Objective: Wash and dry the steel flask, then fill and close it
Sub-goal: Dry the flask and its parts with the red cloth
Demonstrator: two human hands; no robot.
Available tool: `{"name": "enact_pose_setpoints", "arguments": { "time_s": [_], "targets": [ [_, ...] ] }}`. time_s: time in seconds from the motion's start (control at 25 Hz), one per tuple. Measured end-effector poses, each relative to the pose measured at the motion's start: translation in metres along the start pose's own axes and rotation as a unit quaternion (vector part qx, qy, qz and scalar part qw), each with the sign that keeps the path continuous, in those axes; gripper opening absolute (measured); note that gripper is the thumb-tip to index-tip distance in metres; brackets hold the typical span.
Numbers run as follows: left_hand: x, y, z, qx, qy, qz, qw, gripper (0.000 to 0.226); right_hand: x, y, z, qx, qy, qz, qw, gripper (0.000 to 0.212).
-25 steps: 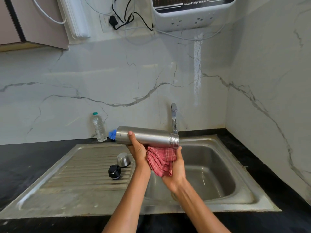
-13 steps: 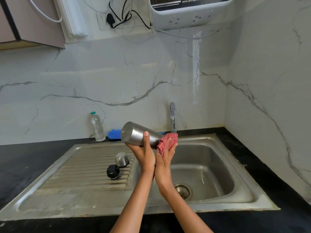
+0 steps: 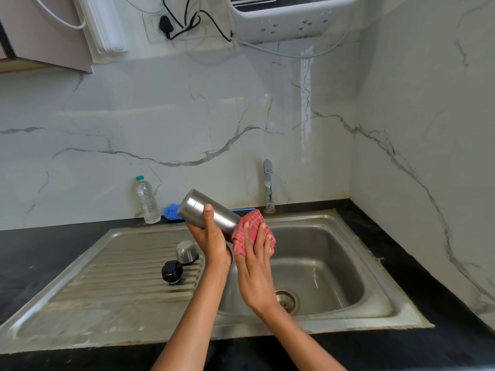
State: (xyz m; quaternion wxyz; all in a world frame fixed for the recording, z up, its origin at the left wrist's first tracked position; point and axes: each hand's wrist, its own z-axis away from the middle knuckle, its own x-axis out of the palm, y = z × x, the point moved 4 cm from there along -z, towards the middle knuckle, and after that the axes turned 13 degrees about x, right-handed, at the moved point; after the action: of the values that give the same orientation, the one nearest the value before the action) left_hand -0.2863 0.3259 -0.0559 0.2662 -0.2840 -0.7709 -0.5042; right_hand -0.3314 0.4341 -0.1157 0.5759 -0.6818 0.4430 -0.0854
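Flask: the steel flask (image 3: 211,211) was held up in the air over the sink, tilted, with its flat bottom up and to the left and its mouth end down and to the right, hidden in the cloth.
Left hand: the left hand (image 3: 211,241) gripped the flask from below, with the thumb curled over its middle.
Cloth: the red checked cloth (image 3: 247,226) was wrapped round the lower end of the flask.
Right hand: the right hand (image 3: 254,266) held the cloth against the flask, with its fingers lying long over the cloth and bent round it.
Cup: a small steel cup (image 3: 186,252) sat upside down on the ribbed side of the sink.
Stopper: a black stopper (image 3: 172,271) stood just beside the cup, nearer the person.
Sink: the steel sink (image 3: 375,266) had its drain (image 3: 288,301) showing past the right wrist.
Tap: the tap (image 3: 268,186) stood behind the bowl.
Bottle: a clear water bottle (image 3: 146,200) stood by the wall, with a blue brush (image 3: 170,211) beside it.
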Motion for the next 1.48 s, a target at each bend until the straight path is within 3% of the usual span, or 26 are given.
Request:
{"name": "enact_pose_setpoints", "arguments": {
  "time_s": [0.08,0.16,0.28,0.36,0.48,0.6,0.72,0.8,0.88,0.96,1.04,1.12,1.24,1.32,1.4,1.48],
  "targets": [
    [-0.006,-0.004,0.001,-0.014,-0.012,-0.008,1.000,0.048,-0.009,-0.003,-0.008,0.020,0.023,0.016,0.999,0.061],
    [-0.012,-0.004,0.003,-0.031,-0.029,-0.017,0.999,0.041,-0.020,0.000,-0.032,0.102,0.018,0.005,0.995,0.056],
    [-0.018,-0.003,0.003,-0.081,-0.063,0.001,0.995,0.052,-0.036,0.009,-0.058,0.280,-0.115,-0.118,0.946,0.062],
    [-0.019,-0.003,0.004,-0.085,-0.072,-0.014,0.994,0.052,-0.037,0.009,-0.054,0.311,-0.158,-0.177,0.920,0.060],
    [-0.022,-0.010,0.006,-0.069,-0.023,-0.037,0.997,0.045,-0.031,0.014,-0.050,0.247,-0.099,-0.123,0.956,0.058],
    [-0.025,-0.012,0.004,-0.066,0.049,-0.032,0.996,0.041,-0.007,0.016,-0.026,0.060,-0.077,0.020,0.995,0.067],
    [-0.027,-0.012,0.001,-0.104,0.045,-0.019,0.993,0.042,-0.003,0.016,0.005,-0.036,-0.020,0.225,0.974,0.063],
    [-0.033,-0.015,-0.003,-0.150,0.015,-0.017,0.988,0.058,-0.018,0.007,-0.003,-0.035,0.003,0.238,0.971,0.064],
    [-0.037,-0.014,-0.007,-0.184,-0.029,-0.011,0.983,0.083,-0.036,-0.002,-0.024,0.029,-0.057,0.160,0.985,0.070],
    [-0.035,-0.008,-0.008,-0.186,-0.079,-0.004,0.979,0.086,-0.044,-0.005,-0.037,0.121,-0.157,-0.012,0.980,0.066],
    [-0.029,-0.001,-0.006,-0.188,-0.130,0.004,0.973,0.076,-0.040,-0.002,-0.029,0.213,-0.269,-0.212,0.915,0.060],
    [-0.021,0.005,-0.003,-0.195,-0.186,-0.007,0.963,0.072,-0.036,-0.001,-0.013,0.260,-0.321,-0.303,0.859,0.059],
    [-0.012,0.011,-0.007,-0.171,-0.221,-0.089,0.956,0.078,-0.033,0.002,-0.009,0.266,-0.276,-0.361,0.850,0.060],
    [-0.010,0.013,-0.011,-0.136,-0.219,-0.176,0.950,0.073,-0.033,0.006,-0.015,0.254,-0.221,-0.366,0.868,0.061],
    [-0.011,0.011,-0.009,-0.109,-0.222,-0.228,0.942,0.068,-0.038,0.007,-0.019,0.193,-0.128,-0.317,0.920,0.066],
    [-0.007,0.005,0.003,-0.127,-0.235,-0.193,0.944,0.067,-0.043,0.005,-0.017,0.103,-0.034,-0.194,0.975,0.071]
  ]
}}
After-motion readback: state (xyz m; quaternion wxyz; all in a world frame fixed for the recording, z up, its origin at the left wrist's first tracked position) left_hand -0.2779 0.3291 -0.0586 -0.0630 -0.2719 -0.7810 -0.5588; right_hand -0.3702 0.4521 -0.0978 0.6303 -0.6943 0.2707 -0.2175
